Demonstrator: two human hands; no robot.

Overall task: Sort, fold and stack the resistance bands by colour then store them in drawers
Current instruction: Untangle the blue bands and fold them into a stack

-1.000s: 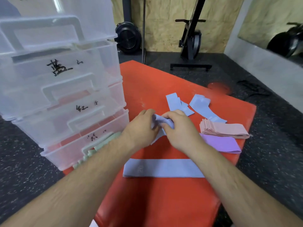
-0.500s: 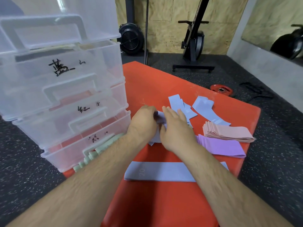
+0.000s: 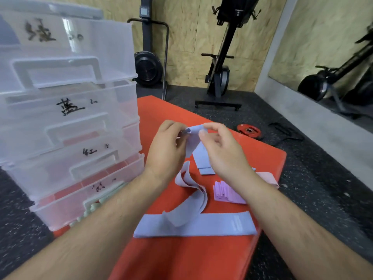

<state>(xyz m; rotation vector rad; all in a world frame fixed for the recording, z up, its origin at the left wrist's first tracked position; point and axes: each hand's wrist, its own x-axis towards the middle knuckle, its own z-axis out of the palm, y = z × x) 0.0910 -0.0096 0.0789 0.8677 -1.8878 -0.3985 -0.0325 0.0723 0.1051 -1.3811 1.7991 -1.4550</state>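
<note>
Grip of left hand point(image 3: 167, 147) and right hand point(image 3: 223, 152) pinches a blue band point(image 3: 194, 138) — limp, twisted, trailing down

Single view, head-worn, wide-angle. Aimed forward and down from above the forearms, with both arms entering at the lower corners. Very near the left hand point(image 3: 165, 152), the right hand point(image 3: 222, 154) and the blue band point(image 3: 193, 138) pinched between them at mid-frame. Orange mat point(image 3: 181, 259) underneath, stretching away from the lens. Stack of clear drawers point(image 3: 60, 126) close against the left edge, bowed by the wide angle. Far ground along the top: plywood wall point(image 3: 187, 47), black gym machine point(image 3: 220, 77), red weight plate point(image 3: 249, 131) on the dark floor.
</note>
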